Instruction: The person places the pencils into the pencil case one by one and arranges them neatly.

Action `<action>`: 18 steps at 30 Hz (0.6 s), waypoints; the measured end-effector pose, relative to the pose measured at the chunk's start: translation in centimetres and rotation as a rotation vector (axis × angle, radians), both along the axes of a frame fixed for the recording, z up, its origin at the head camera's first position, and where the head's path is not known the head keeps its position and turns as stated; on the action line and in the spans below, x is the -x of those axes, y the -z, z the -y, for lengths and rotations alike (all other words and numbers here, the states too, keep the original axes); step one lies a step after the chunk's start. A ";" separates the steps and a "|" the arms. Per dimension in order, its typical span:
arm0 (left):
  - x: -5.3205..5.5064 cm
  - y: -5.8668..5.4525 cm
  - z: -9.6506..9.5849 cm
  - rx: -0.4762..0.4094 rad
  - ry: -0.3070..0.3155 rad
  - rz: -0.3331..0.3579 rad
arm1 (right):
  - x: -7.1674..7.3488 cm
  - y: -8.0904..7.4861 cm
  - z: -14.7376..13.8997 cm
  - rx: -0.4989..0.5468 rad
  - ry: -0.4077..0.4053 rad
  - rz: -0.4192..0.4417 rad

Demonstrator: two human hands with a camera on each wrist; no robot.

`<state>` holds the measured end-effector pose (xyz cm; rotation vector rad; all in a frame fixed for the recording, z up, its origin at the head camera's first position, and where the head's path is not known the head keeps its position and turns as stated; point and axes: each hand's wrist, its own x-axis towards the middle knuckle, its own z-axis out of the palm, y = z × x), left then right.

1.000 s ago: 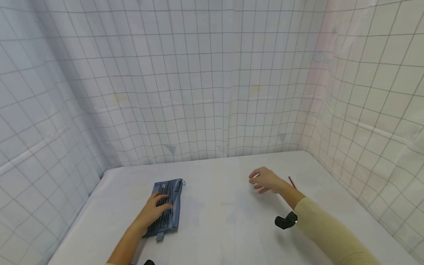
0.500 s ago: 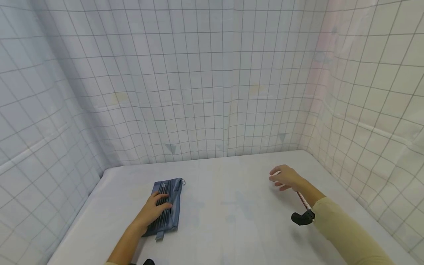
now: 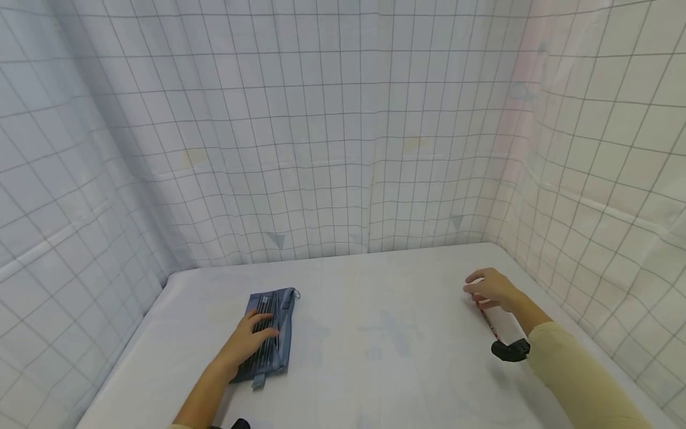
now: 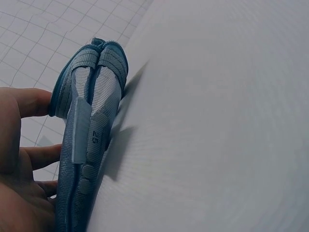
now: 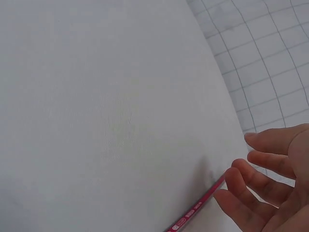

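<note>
A blue zip pencil case (image 3: 284,341) with a dark mesh window lies on the left side of the white table in the head view. My left hand (image 3: 242,347) rests on it with fingers spread and relaxed. In the left wrist view, the fingers touch one face of the case (image 4: 100,96), whose zip end faces the camera. On the right, a slim pinkish-red pencil (image 3: 489,325) with white print lies on the table. My right hand (image 3: 490,289) is over its far end, fingers loosely bent. The right wrist view shows the fingertips right at the pencil's end (image 5: 195,207).
White cloth sheets with a grid pattern (image 3: 343,149) hang behind and beside the table (image 3: 364,333). A black wrist-worn device (image 3: 510,350) sits by the right sleeve, close over the near end of the pencil.
My right hand has moved right, from left of the pencil to over its far end. The left hand and the pencil case have stayed in place.
</note>
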<state>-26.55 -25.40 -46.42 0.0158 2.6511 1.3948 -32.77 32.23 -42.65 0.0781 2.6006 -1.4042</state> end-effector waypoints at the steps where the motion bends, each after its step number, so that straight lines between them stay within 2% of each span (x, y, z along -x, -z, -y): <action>1: 0.0 0.0 0.0 -0.001 0.003 -0.002 | 0.0 0.1 -0.4 0.000 0.002 0.000; 10: 0.1 0.2 0.2 -0.006 0.016 -0.006 | -0.4 1.2 -1.9 -0.043 0.049 0.034; 15: 0.2 0.2 0.2 -0.005 0.012 -0.004 | -0.6 1.7 -1.8 -0.105 0.016 -0.015; 18: 0.1 0.2 0.2 0.000 0.011 -0.005 | -0.6 1.8 -1.6 -0.105 0.005 -0.037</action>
